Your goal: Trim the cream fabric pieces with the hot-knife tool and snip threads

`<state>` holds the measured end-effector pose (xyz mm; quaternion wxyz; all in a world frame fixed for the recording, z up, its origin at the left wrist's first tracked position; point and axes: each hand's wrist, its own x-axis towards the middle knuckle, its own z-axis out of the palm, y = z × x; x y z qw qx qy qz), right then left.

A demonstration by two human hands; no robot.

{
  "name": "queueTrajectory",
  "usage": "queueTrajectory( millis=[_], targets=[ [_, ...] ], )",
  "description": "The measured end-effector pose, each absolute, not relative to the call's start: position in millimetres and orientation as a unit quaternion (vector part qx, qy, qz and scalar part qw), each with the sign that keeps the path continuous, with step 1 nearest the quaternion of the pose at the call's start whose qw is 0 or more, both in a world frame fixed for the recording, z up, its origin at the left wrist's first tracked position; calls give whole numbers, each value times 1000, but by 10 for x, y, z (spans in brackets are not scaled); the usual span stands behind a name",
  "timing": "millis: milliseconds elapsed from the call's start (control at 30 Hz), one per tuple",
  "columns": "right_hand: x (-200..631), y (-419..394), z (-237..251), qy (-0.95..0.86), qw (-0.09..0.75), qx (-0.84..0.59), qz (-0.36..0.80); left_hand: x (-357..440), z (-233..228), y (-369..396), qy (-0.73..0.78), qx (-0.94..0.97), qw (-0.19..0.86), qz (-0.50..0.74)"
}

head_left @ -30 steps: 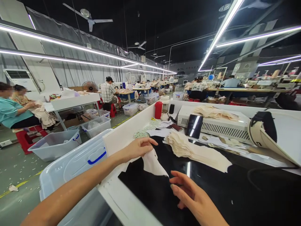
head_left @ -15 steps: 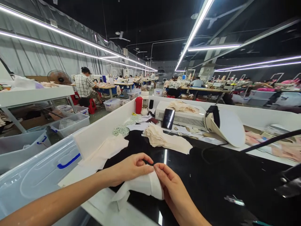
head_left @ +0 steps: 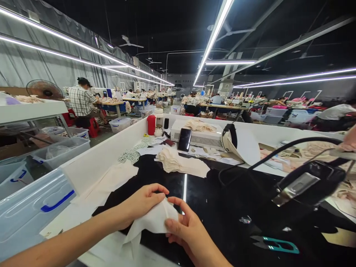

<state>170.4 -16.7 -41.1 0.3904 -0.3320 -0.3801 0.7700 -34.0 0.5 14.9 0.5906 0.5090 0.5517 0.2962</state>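
Both hands meet at the near edge of the glossy black worktable [head_left: 222, 207]. The left hand [head_left: 139, 205] and right hand [head_left: 185, 231] each pinch the thin white fabric piece [head_left: 151, 224] between thumb and fingertips, apparently to control its edge. Teal-handled thread snips [head_left: 274, 244] lie well apart, toward the near right corner.

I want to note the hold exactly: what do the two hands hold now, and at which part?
Both hands pinch one thin white fabric piece at its upper edge: left hand at the top, right hand at the right side.
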Motion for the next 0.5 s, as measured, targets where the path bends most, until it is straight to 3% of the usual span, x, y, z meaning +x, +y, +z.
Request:
queueTrajectory(
  millis=[367,500],
  targets=[
    [1838,-313,-477,-332,380,-335,796,-231,150,-1,510,603,536,298],
    [1838,-358,-521,-268,433,-340,791,-199,172,-77,470,657,533,252]
  ],
)
